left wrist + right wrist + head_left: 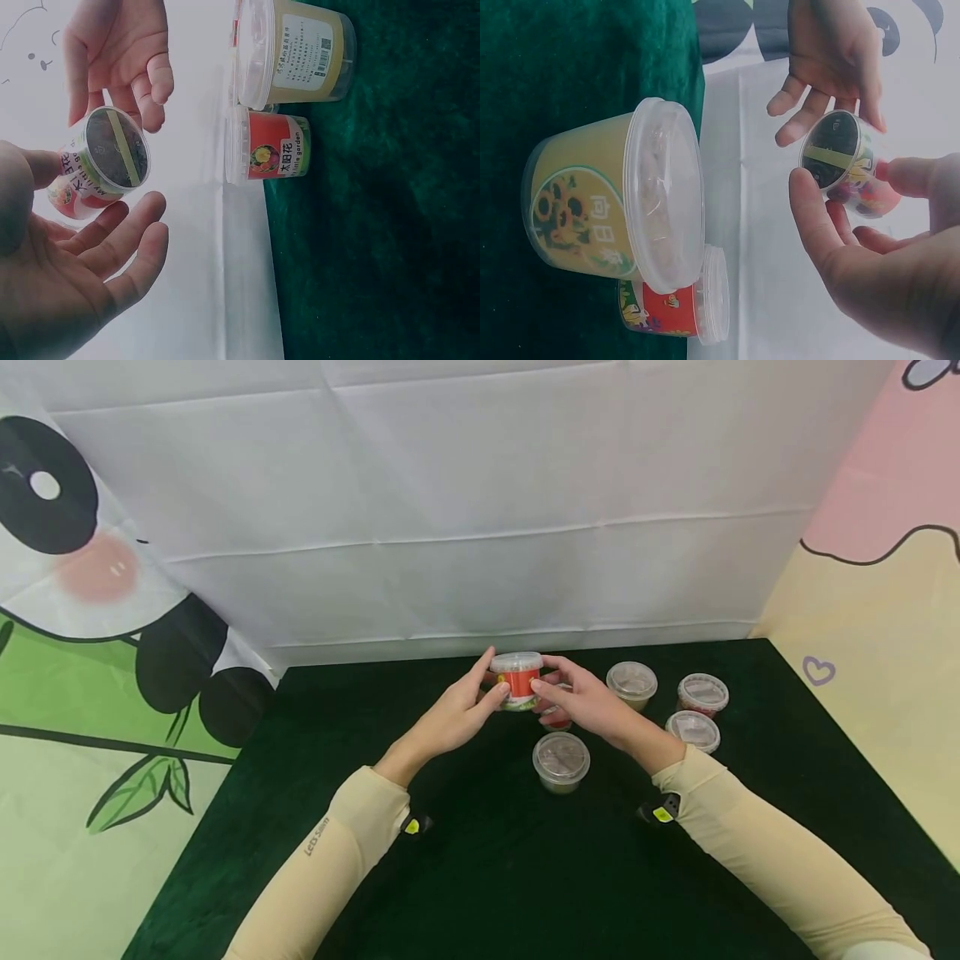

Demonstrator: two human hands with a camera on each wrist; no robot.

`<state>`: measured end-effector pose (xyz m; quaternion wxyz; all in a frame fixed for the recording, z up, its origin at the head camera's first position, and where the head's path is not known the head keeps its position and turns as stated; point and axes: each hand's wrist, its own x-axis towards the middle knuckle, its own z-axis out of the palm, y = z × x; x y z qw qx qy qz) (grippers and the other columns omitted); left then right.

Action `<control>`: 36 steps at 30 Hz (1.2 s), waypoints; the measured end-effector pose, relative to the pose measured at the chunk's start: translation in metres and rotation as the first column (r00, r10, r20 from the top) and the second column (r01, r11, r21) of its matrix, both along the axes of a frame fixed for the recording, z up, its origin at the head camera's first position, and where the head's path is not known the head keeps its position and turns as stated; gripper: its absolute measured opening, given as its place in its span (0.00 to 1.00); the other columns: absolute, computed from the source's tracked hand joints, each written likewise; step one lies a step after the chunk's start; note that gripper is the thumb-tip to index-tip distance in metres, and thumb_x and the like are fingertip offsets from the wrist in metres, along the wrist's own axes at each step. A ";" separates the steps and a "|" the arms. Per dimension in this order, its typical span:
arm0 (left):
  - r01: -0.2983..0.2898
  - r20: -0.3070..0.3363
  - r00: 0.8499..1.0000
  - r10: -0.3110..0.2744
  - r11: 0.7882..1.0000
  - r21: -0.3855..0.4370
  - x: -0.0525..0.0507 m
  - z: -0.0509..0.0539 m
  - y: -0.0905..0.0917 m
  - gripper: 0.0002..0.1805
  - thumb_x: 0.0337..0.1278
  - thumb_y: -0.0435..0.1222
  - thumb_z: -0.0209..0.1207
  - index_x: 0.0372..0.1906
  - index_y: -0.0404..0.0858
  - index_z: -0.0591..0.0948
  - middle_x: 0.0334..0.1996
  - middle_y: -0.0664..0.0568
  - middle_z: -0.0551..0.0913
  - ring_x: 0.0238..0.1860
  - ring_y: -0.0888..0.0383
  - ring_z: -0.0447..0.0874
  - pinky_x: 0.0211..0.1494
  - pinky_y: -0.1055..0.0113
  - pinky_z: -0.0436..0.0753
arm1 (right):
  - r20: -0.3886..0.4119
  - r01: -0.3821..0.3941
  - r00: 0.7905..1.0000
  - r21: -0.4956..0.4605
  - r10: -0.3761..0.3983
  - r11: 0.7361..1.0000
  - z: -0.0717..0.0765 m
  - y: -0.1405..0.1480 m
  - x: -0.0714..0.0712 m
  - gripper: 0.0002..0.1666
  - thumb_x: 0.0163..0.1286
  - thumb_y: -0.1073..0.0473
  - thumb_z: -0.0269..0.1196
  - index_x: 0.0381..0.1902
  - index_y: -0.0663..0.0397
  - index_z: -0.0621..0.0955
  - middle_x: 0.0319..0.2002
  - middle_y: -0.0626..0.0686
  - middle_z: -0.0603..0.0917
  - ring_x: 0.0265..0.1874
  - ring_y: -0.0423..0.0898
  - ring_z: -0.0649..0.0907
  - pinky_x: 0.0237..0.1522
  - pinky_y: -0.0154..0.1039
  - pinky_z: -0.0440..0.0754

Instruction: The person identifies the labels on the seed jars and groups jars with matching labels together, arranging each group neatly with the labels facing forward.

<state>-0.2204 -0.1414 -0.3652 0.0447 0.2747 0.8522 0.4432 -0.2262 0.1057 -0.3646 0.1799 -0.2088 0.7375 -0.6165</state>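
Above the far edge of the green-covered desk (pixel 465 860), near its middle, a red-labelled cup (pixel 519 681) is held up between two hands, its clear lid (pixel 517 661) uppermost. On one side the left hand (pixel 452 708) has a grip open about as wide as the cup, thumb pressed to its side, other fingers loosely spread. Opposite, the right hand (pixel 592 700) pinches it too, thumb against the label and forefinger near the lid, that grip likewise only cup-wide. Both wrist views show the cup's dark base, crossed by a pale yellow strip (pixel 829 156).

Below the right hand a small red cup (pixel 277 146) stands on the desk, mostly hidden in the head view. Just beside it, nearer the front edge, is a larger sunflower tub (pixel 615 195) with a clear lid.

Towards the far right corner stand three more lidded containers: a pale tub (pixel 632 682) near the far edge, a reddish tub (pixel 702 693) farther right, and a third tub (pixel 693 728) just in front of that one, partly covered by the right sleeve (pixel 780 860).
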 end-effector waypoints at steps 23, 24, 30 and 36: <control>-0.030 0.017 0.999 0.030 0.999 -0.013 -0.001 -0.007 -0.004 0.39 0.80 0.51 0.46 0.83 0.44 0.44 0.65 0.42 0.72 0.51 0.50 0.83 0.54 0.55 0.83 | 0.010 -0.010 1.000 -0.006 0.010 1.000 -0.006 -0.003 -0.003 0.36 0.81 0.49 0.54 0.77 0.57 0.55 0.64 0.66 0.69 0.57 0.69 0.78 0.54 0.54 0.83; -0.029 0.015 0.999 0.029 1.000 -0.012 -0.001 -0.008 -0.004 0.39 0.80 0.50 0.46 0.83 0.43 0.44 0.65 0.42 0.72 0.51 0.49 0.83 0.53 0.54 0.83 | 0.009 -0.010 1.000 -0.007 0.010 1.000 -0.007 -0.002 -0.003 0.36 0.81 0.49 0.54 0.77 0.57 0.54 0.64 0.66 0.69 0.57 0.68 0.78 0.55 0.55 0.83; -0.029 0.008 1.000 0.029 1.000 -0.011 -0.001 -0.007 -0.004 0.39 0.80 0.50 0.47 0.83 0.43 0.45 0.65 0.42 0.72 0.52 0.50 0.83 0.55 0.54 0.83 | 0.003 -0.009 1.000 -0.012 0.009 1.000 -0.007 -0.002 -0.003 0.36 0.81 0.50 0.54 0.77 0.57 0.54 0.63 0.66 0.69 0.57 0.68 0.78 0.57 0.60 0.80; -0.029 0.014 0.999 0.029 1.000 -0.010 -0.001 -0.008 -0.003 0.38 0.80 0.50 0.46 0.83 0.44 0.44 0.64 0.43 0.72 0.51 0.52 0.83 0.54 0.55 0.83 | -0.005 -0.004 1.000 -0.021 0.004 1.000 -0.006 -0.001 -0.001 0.35 0.82 0.51 0.54 0.77 0.57 0.55 0.63 0.66 0.70 0.56 0.68 0.79 0.57 0.63 0.79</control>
